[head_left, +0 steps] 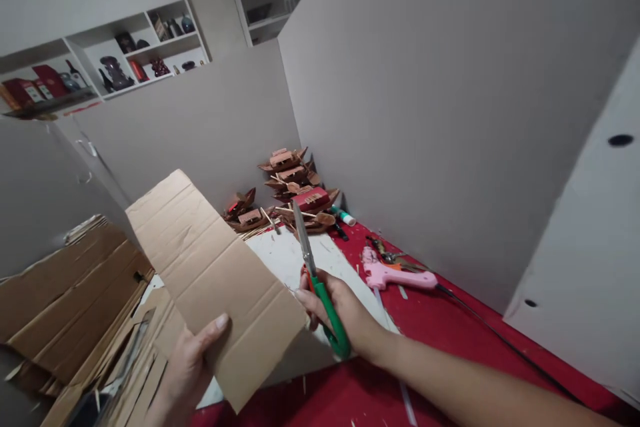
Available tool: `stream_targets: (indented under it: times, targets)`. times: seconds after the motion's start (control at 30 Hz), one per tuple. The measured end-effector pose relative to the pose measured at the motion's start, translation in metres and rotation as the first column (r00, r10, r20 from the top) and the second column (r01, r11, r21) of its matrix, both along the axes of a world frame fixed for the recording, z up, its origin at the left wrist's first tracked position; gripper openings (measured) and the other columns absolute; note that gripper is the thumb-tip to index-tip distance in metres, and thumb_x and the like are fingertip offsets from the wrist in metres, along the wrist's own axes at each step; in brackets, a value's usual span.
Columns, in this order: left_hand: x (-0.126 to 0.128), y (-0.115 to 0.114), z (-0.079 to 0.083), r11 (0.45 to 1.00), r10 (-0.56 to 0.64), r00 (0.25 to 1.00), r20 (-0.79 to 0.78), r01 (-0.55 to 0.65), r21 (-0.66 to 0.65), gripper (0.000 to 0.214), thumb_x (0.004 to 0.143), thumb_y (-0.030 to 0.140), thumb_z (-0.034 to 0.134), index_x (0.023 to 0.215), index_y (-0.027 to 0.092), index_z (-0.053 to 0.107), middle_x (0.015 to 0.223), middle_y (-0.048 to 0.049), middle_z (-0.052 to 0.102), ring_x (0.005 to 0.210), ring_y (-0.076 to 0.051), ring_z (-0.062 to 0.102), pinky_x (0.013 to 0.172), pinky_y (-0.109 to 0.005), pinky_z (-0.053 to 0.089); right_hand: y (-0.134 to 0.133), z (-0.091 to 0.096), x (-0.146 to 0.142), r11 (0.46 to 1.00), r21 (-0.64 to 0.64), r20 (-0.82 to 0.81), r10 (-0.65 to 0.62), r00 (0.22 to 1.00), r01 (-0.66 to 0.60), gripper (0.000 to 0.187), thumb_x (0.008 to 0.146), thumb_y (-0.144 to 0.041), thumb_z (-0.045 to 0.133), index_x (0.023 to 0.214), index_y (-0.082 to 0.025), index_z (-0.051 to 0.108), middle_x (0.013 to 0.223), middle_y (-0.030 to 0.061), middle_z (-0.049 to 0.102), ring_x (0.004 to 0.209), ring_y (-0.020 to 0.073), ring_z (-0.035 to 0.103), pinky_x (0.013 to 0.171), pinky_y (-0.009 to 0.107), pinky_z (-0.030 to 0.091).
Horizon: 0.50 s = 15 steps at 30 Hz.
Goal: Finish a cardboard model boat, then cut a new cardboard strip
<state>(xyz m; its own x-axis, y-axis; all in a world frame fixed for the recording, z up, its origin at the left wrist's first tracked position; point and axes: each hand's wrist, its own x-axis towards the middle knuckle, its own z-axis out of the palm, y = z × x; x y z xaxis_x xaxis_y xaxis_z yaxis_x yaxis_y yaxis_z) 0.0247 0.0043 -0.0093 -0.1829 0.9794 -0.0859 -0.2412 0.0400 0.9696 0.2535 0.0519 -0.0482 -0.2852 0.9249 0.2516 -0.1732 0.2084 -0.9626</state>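
My left hand (pixel 193 360) grips a creased strip of brown cardboard (pixel 210 260) near its lower end, the thumb pressed flat on its face. The strip is tilted, its far end up to the left. In my right hand (pixel 345 310) is a pair of scissors (pixel 327 313) with green handles, the metal blades pointing up and away. Those blades look closed together and stand apart from the cardboard, just right of it. Part of the right fingers is hidden behind the handles and the cardboard's edge.
A pink glue gun (pixel 400 277) with a black cord lies on the red tabletop (pixel 435 333) at right. Small wooden boat models (pixel 295 180) are stacked in the back corner. More cardboard (pixel 75 300) leans at left. A white sheet (pixel 280 253) covers the table's middle. A grey panel stands at right.
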Motion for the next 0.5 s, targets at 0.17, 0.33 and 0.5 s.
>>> stream_targets:
  times: [0.17, 0.33, 0.5]
  targets:
    - [-0.025, 0.009, 0.006, 0.998, 0.04, 0.999, 0.024, -0.042, 0.046, 0.082, 0.056, 0.031, 0.082, 0.131, 0.019, 0.05, 0.099, -0.0106, 0.073, 0.091, -0.032, 0.068, 0.074, -0.036, 0.056, 0.003, -0.013, 0.004, 0.992, -0.04, 0.184, 0.126, 0.975, -0.121, 0.051, 0.077, -0.069, 0.053, 0.081, -0.019, 0.041, 0.061, -0.0068, 0.037, 0.045, 0.0067, 0.039, 0.04, 0.019, 0.036]
    - [-0.04, 0.009, 0.003, 0.989, 0.13, 0.99, 0.058, -0.134, 0.066, 0.084, 0.055, 0.031, 0.082, 0.131, 0.02, 0.05, 0.099, -0.0093, 0.073, 0.086, -0.031, 0.068, 0.067, -0.032, 0.057, 0.0, -0.032, 0.005, 0.952, -0.01, 0.261, 0.298, 0.918, -0.306, 0.061, 0.076, -0.077, 0.041, 0.09, -0.018, 0.045, 0.066, -0.0037, 0.041, 0.053, 0.0082, 0.039, 0.048, 0.019, 0.037]
    - [-0.05, 0.006, 0.005, 0.977, 0.154, 0.985, 0.075, -0.164, 0.14, 0.08, 0.055, 0.029, 0.082, 0.129, 0.021, 0.053, 0.101, -0.0084, 0.072, 0.086, -0.029, 0.068, 0.069, -0.032, 0.057, -0.006, -0.029, 0.005, 0.92, 0.026, 0.367, 0.354, 0.86, -0.39, 0.067, 0.075, -0.081, 0.037, 0.092, -0.017, 0.046, 0.063, -0.0043, 0.037, 0.053, 0.0085, 0.032, 0.048, 0.021, 0.03]
